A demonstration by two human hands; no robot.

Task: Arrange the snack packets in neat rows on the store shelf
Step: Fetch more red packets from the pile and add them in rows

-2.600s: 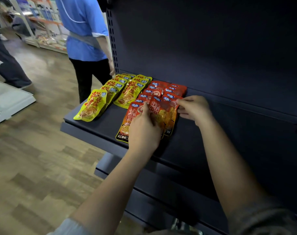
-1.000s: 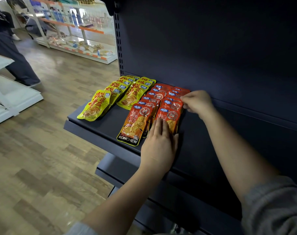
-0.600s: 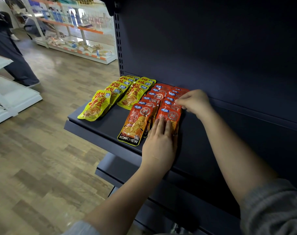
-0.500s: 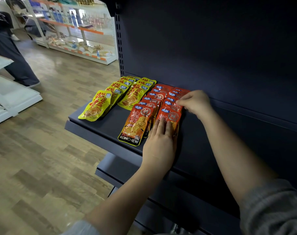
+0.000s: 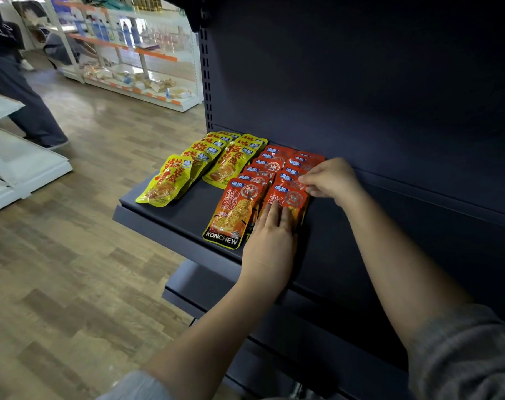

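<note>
Right hand (image 5: 330,179) shifted forward; left hand (image 5: 270,241) hides front packet (image 5: 288,202).

Dark shelf (image 5: 170,209) — 2 yellow packet rows (image 5: 193,168), 2 red packet rows (image 5: 274,180)

yellow packets (image 5: 170,183), red-orange packets (image 5: 234,212), navy shelf (image 5: 185,209)

Four overlapping rows of snack packets on shelf (image 5: 170,209), running front to back wall. Two left rows (image 5: 187,171) beside upright post, w/ gap before two right rows (image 5: 262,180). Left hand (image 5: 270,241) flat on front packet (image 5: 288,200) of rightmost row, near shelf front edge. Right hand (image 5: 330,179) behind it, fingertips at same row's right side. Lower shelf (image 5: 196,287) below. Another shelving unit (image 5: 135,53) far left, across floor.
</note>
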